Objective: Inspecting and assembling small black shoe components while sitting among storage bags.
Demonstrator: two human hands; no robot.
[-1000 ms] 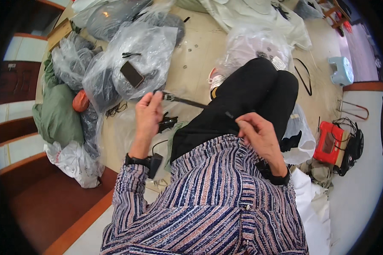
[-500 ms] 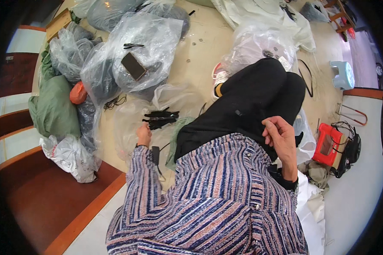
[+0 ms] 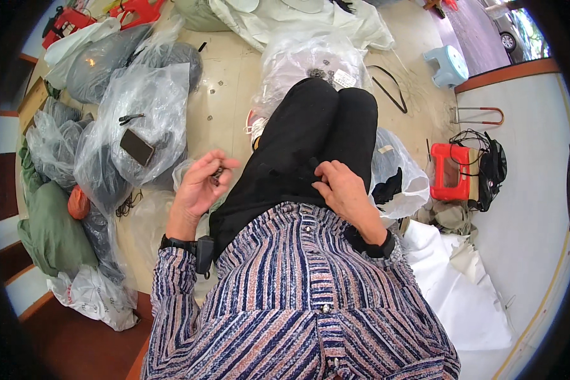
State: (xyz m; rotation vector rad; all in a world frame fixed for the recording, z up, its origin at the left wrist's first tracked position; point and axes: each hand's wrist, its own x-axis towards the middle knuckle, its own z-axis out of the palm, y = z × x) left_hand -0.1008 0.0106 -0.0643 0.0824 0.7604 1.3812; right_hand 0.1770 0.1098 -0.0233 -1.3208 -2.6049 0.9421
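My left hand [image 3: 199, 182] is raised above the left side of my lap, palm turned up. Its fingers curl around small dark metallic-looking pieces [image 3: 216, 175], too small to name. Over my black trousers [image 3: 291, 139], my right hand [image 3: 343, 190] points inward with thumb and fingers bent together. A small black piece [image 3: 315, 163] shows at its fingertips, hard to make out against the cloth. Beside my right thigh, a clear plastic bag [image 3: 411, 161] has black items [image 3: 388, 187] at its mouth.
Stuffed clear bags [image 3: 152, 95] lie at left, with a phone [image 3: 137, 147] and a black clip-like tool [image 3: 132, 118] on top. Ahead, plastic sheeting [image 3: 285, 57] bears small dark pieces [image 3: 322, 74]. A blue stool [image 3: 448, 66] and a red stool [image 3: 446, 171] stand at right.
My left hand has come up from the black pieces on the plastic at left and now holds small dark pieces. My right hand has lowered toward my lap. The view has swung right.
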